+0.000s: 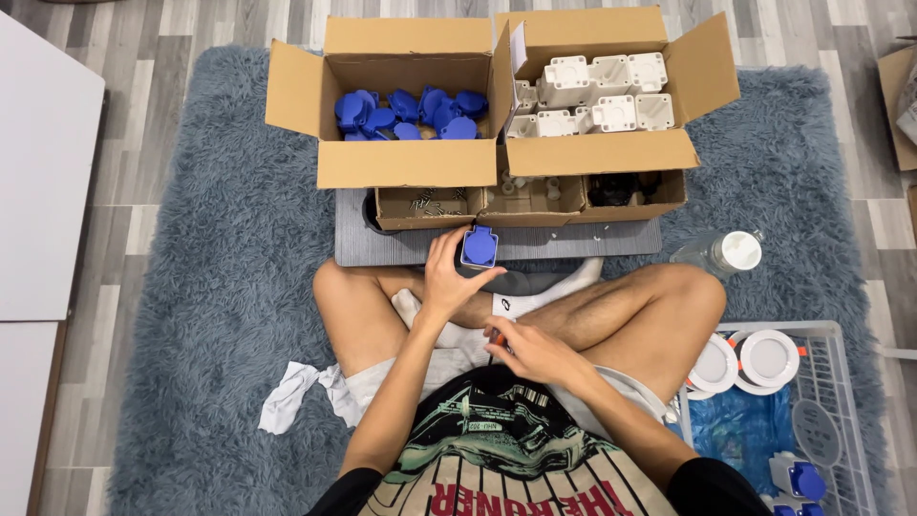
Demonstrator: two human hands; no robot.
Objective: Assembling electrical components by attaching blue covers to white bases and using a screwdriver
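The person sits cross-legged on a shaggy grey-blue rug (220,239), facing a flat grey board (573,241) that lies on the rug just beyond the shins.

The left hand (447,277) is raised in front of the knees, with its fingers curled around a blue plastic socket cover with a rounded lower edge (479,247). The cover is held upright at the near edge of the board, pinched between thumb and fingers.

The right hand (535,352) rests low over the lap, with its fingers closed together on a small orange-red item (498,336) (mostly hidden, so its kind cannot be told).

On the board stand three low open cardboard trays (530,199) with small parts. Behind them are two larger open cardboard boxes: the left box (411,162) holds a heap of blue covers (411,113), and the right box (600,153) holds white plastic housings (597,94).

A clear plastic bottle with a white cap (726,251) lies on the rug beside the person's right knee. A white wire basket (836,401) to the person's right holds round white lamp fittings (769,358). A crumpled white cloth (287,392) lies by the left thigh.
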